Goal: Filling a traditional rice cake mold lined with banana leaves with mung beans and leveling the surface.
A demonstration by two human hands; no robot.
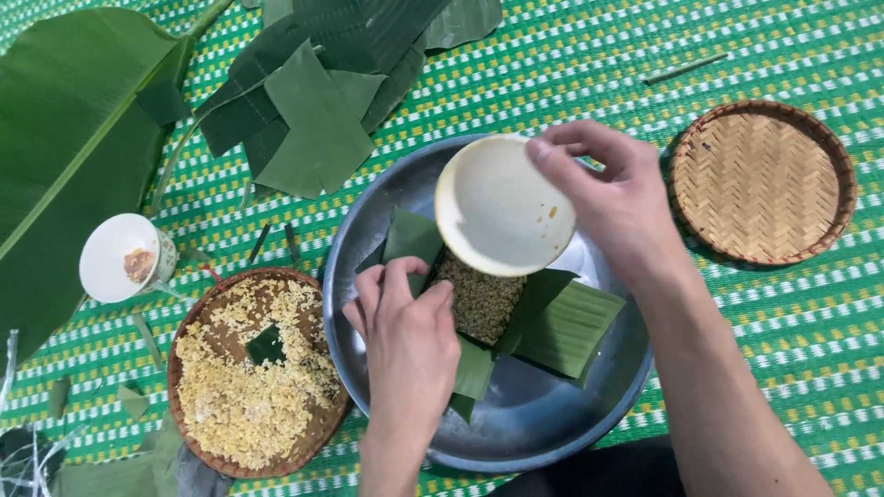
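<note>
A square parcel of folded green banana leaves (562,327), filled with pale rice grains (479,299), sits in a round metal tray (525,419). My left hand (405,336) presses on the parcel's left leaf wall, fingers curled over its edge. My right hand (612,198) holds a small cream bowl (502,207) tipped over the rice, its inside facing up toward me.
A woven basket (198,322) of yellowish grain with a leaf scrap lies left of the tray. A white cup (124,258) stands further left. Large banana leaves (304,101) cover the back left. An empty woven basket (760,179) rests at right on the green mat.
</note>
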